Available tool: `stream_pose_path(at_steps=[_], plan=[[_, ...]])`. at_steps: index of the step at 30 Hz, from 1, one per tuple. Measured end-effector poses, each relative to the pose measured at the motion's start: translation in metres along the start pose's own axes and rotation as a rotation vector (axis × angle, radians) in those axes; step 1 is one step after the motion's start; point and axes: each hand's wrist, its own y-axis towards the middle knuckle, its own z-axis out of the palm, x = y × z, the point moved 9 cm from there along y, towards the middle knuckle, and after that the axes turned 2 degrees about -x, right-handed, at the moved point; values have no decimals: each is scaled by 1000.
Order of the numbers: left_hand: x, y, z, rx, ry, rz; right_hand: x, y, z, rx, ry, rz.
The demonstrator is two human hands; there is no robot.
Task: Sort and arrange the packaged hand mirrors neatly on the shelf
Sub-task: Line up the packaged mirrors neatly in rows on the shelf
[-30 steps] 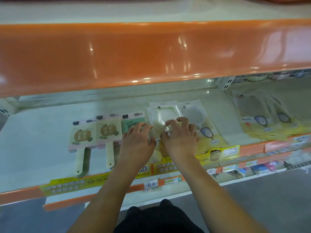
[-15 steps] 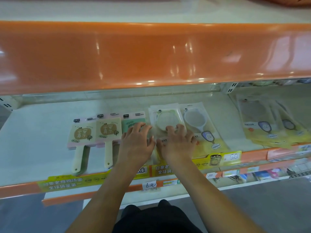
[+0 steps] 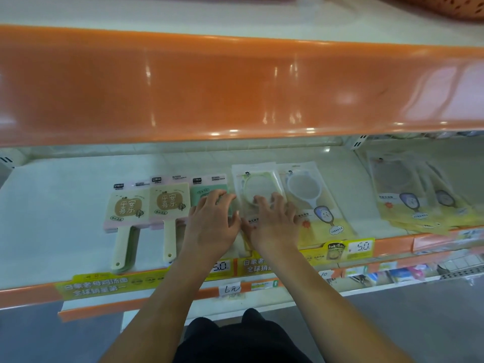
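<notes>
Our left hand (image 3: 212, 226) and right hand (image 3: 272, 224) press spread fingers on the clear-bagged round mirror (image 3: 258, 189); its handle is hidden.

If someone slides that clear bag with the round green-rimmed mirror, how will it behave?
The clear bag looks glossy, so it probably slides easily on the smooth shelf. Lying flat, it shouldn't roll. Its film edges likely flex, while the mirror inside stays stiff.

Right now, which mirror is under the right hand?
Look under the big orange shelf edge. Beside the three paddle mirrors, the right hand presses a clear packet holding a round green-rimmed mirror. Its right neighbour's rim is white.
</notes>
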Motion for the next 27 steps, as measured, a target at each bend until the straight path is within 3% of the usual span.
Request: stream_pose_path(at_steps=[16, 27], plan=[[5, 3, -3, 47, 21, 53, -7, 1, -5, -11, 125, 33], [-14, 7, 7, 94, -24, 137, -21, -20, -28, -252, 193, 49]])
